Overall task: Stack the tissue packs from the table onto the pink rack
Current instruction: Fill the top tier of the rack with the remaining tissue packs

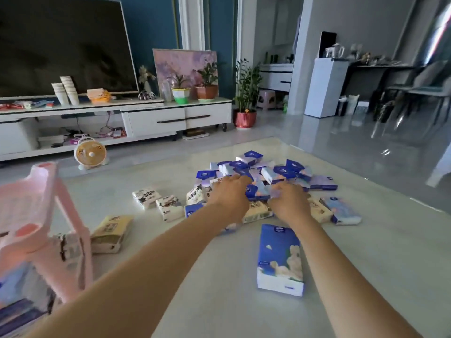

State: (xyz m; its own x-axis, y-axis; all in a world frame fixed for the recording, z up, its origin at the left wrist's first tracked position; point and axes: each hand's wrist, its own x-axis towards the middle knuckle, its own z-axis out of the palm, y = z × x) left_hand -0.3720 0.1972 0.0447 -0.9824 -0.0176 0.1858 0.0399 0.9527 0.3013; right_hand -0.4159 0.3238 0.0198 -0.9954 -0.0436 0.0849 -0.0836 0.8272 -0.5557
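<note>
**No wording legible on tissue packs spread across the surface**

The large blue tissue pack [280,259] nearest the camera carries a white badge at its far end and a small white label lower down, both too blurred to read. The white tissue packs [146,197] bear bold black brush-style characters and the cream tissue packs [111,234] a dark framed label, but none resolves into readable signs. The small blue packs [268,172] in the pile show white emblems on their blue ends, the lettering too small to make out. A small gold tag on the red plant pot [244,119] is likewise unreadable.
</note>
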